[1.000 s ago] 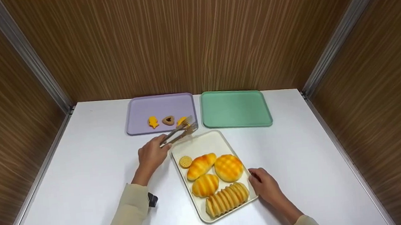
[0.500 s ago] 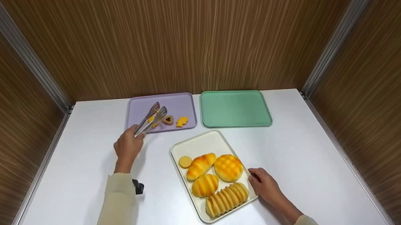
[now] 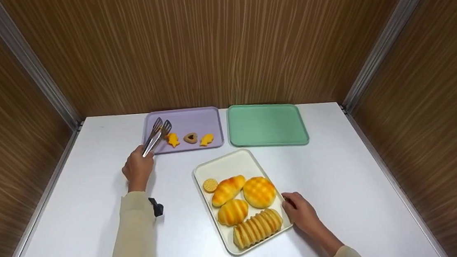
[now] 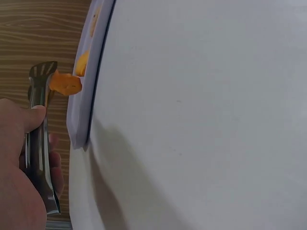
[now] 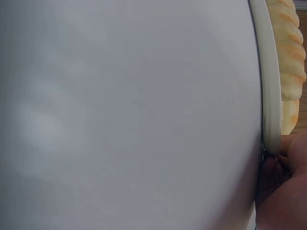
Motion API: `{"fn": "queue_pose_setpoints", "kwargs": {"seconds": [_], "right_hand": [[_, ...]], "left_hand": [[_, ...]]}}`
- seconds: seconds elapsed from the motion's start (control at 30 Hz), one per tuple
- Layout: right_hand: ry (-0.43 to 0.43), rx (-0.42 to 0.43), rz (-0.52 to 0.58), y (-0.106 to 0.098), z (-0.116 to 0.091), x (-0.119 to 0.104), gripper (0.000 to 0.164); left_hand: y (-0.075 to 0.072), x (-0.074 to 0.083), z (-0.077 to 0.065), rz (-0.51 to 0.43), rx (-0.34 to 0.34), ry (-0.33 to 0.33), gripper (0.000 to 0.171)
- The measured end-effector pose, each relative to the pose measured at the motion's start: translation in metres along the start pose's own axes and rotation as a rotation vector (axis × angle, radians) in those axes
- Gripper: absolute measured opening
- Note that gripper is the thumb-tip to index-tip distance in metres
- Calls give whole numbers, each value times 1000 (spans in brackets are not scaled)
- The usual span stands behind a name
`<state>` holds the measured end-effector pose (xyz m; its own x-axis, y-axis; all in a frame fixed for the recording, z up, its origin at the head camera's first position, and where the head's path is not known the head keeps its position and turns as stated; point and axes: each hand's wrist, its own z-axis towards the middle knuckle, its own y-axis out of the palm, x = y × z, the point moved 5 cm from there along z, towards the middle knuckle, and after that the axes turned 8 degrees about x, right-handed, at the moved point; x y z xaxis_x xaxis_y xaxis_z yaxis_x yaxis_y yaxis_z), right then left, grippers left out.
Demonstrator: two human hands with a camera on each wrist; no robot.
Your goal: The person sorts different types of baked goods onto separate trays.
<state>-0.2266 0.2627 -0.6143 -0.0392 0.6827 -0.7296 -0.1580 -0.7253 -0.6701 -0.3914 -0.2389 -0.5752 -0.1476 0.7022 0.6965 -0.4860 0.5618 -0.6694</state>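
Note:
My left hand [image 3: 137,168] grips metal tongs [image 3: 153,140] over the left end of a purple tray [image 3: 194,119]. At the tong heads in the left wrist view is a small orange piece [image 4: 66,84], raised beside the tray's rim. On that tray lie an orange fish-shaped piece [image 3: 173,140], a brown heart-shaped cookie [image 3: 191,138] and another fish-shaped piece [image 3: 206,139]. My right hand [image 3: 302,213] holds the right edge of a cream tray [image 3: 241,160], thumb at the rim. The tray bears a round cracker [image 3: 210,185] and several breads, including a ridged loaf [image 3: 258,228].
A green tray [image 3: 267,125] stands right of the purple one, at the back of the white table [image 3: 339,168]. Wood-patterned panels [image 3: 221,42] enclose the table at the back and both sides.
My left hand has carried the tongs leftward, from the purple tray's right corner to its left end. The right hand and the cream tray have stayed in place.

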Motion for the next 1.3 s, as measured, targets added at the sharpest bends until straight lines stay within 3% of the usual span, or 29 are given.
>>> {"fn": "queue_pose_setpoints", "kwargs": {"seconds": [0.13, 0.37, 0.83, 1.3], "right_hand": [[10, -5, 7, 1, 0, 0, 25], [-20, 6, -6, -2, 0, 0, 25], [-7, 3, 9, -1, 0, 1, 25], [-22, 5, 6, -1, 0, 0, 25]], "left_hand": [[3, -4, -2, -11, 12, -15, 26], [-4, -9, -9, -3, 29, -32, 21], [-7, -25, -24, 48, -83, -56, 31], [-16, -12, -42, 53, -123, 3, 51]]}}
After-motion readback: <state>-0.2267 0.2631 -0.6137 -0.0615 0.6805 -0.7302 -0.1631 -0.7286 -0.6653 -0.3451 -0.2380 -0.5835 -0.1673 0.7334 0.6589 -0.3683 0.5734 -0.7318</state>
